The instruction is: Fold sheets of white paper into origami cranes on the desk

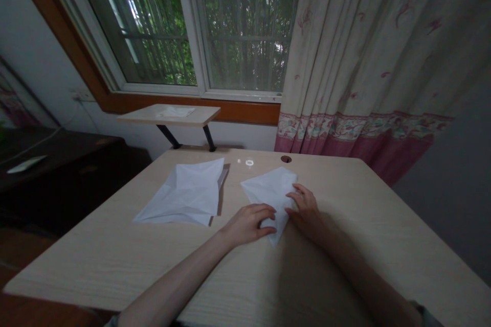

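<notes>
A thin white sheet [268, 186], folded to a pointed shape, lies on the table in front of me. Whether it is paper, cloth or plastic is hard to tell. My left hand [249, 224] curls over its lower left part, with the thumb and fingers bent against the folded layers. Along its right edge, my right hand [305, 210] grips the fold with bent fingers and thumb. To the left, apart from both hands, rests a loose pile of similar white sheets [192, 189], creased and partly lifted at the right side.
The pale wooden table [115, 260] has a round cable hole [286, 159] near its back edge. A small raised shelf [141, 114] on black legs holds something white and flat [176, 112]. Behind stand a window and a floral curtain [345, 61]. A dark cabinet [76, 148] is at left.
</notes>
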`<state>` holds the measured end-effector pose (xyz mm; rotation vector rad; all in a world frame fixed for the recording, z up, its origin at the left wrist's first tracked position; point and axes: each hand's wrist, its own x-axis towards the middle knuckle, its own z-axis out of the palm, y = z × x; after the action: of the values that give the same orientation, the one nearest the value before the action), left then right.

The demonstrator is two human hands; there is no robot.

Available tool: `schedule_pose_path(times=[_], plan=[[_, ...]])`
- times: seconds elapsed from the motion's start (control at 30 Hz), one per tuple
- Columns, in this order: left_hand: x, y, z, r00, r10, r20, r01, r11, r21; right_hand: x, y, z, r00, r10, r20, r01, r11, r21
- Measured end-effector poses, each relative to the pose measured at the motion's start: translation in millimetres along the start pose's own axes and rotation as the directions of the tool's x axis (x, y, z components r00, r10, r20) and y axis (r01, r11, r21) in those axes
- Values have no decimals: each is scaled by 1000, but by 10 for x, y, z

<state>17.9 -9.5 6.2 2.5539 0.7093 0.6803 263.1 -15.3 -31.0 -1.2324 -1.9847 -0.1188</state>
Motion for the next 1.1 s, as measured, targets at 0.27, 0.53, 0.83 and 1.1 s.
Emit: schedule_pose_path(times=[0.27, 0.53, 0.83, 1.1], plan=[[4, 7, 28, 1000, 22, 20, -21, 999, -32, 13, -51, -55, 991, -32, 132, 21, 996, 86], [10, 17, 21, 1000, -19, 16, 17, 996, 86, 42, -109, -131, 978, -42, 205, 14, 990, 138], [-13, 40, 11, 996, -24, 87, 13, 993, 120, 29, -92, -117, 973, -36, 226, 1, 988, 155], [19, 59, 0, 989, 7, 148, -37, 979, 202, 19, -71, -102, 972, -49, 228, 15, 989, 149]])
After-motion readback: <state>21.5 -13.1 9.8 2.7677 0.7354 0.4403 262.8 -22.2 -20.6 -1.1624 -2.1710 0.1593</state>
